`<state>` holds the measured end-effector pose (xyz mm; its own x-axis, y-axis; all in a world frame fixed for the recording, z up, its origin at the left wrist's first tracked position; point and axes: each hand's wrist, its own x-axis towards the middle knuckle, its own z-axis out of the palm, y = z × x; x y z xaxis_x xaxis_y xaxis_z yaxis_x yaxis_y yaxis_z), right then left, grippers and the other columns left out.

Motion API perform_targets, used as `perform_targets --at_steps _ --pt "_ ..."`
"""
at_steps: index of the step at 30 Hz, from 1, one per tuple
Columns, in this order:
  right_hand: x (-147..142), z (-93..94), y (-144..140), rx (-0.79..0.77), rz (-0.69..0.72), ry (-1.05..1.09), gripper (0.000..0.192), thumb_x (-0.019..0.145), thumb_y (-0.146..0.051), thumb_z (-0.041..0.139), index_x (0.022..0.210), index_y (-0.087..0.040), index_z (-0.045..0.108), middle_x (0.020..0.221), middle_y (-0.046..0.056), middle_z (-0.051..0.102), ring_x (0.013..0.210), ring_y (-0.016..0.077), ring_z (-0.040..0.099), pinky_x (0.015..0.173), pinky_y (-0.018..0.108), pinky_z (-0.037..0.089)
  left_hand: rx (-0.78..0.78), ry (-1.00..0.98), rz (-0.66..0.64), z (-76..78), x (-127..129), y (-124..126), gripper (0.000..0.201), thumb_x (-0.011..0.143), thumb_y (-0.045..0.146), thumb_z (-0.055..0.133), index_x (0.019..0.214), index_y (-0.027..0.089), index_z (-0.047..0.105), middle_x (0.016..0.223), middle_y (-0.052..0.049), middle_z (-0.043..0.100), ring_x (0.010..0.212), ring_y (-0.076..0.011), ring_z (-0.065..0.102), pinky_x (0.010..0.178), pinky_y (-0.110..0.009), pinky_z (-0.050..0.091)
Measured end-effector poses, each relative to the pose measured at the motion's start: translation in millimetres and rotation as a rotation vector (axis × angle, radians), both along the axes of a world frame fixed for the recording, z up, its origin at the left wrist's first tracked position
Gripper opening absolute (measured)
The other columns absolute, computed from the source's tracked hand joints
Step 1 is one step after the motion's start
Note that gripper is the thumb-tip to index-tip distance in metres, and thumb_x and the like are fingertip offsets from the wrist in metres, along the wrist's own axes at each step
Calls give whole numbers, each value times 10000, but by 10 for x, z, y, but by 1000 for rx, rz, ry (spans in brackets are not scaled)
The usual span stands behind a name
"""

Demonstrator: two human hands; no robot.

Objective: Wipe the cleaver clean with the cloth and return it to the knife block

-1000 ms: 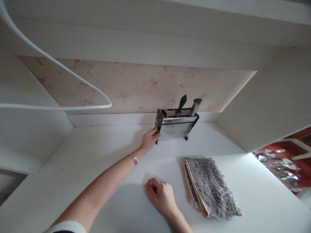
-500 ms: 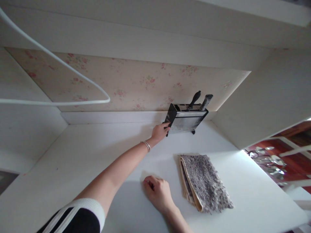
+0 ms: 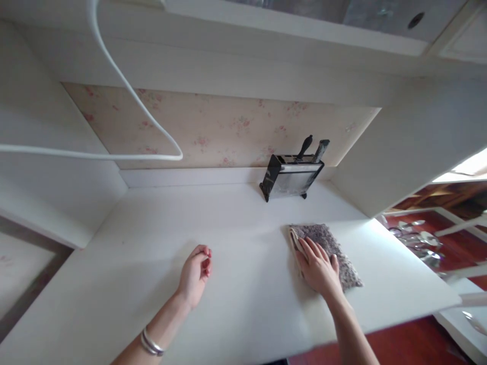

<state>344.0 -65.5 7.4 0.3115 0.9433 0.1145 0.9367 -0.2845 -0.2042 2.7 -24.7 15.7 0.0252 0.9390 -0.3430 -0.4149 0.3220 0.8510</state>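
My right hand point(image 3: 317, 266) is on a folded grey, shaggy cloth point(image 3: 348, 271) with a beige edge. Its fingers lie over the top, and the thumb is by the folded left edge; the palm side is hidden. My left hand point(image 3: 195, 276) hovers or rests over the white countertop point(image 3: 236, 289), fingers loosely curled, nothing visible in them. Silver bangles circle that wrist. Against the back wall stands a black and silver knife block point(image 3: 294, 180), apart from both hands, with two handles sticking up from its slots.
A white cable point(image 3: 140, 104) hangs in a loop at upper left. Cabinet panels enclose the counter at both sides, with an overhanging cabinet point(image 3: 228, 66) above. Beyond the right edge, shiny metal objects point(image 3: 418, 241) are above a red floor.
My left hand has let go of the knife block and come back toward me. My right hand has moved right onto the cloth. The camera view has shifted.
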Motion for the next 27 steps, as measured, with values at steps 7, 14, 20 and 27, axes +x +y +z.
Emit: perform_targets --at_steps 7,14,20,27 --pt "114 59 -151 68 -9 -115 485 934 -426 388 1389 -271 454 1449 57 456 1358 287 342 1098 620 185 12 -19 -108 -89 -160 -121 127 665 225 628 754 188 544 702 58 551 461 -34 443 446 -179 316" --pt "-1228 270 -123 169 324 715 312 900 -394 478 1062 -201 661 848 48 715 688 161 658 675 285 518 58 -35 -265 -47 -175 -174 188 696 274 650 826 203 534 641 74 518 435 -37 401 423 -180 272" --pt "-2216 273 69 37 619 1056 285 898 -403 519 1014 -206 689 724 -4 669 615 111 578 574 220 435 91 -1 -305 -47 -230 -223 264 746 369 658 917 182 581 622 63 509 431 -33 324 397 -175 173" --pt "-2520 -131 411 -81 488 1598 425 794 -564 616 841 -143 650 477 -62 491 399 70 387 397 200 272 59 32 -252 -140 -233 -100 302 734 461 646 816 193 533 544 104 376 410 -27 257 400 -174 159"
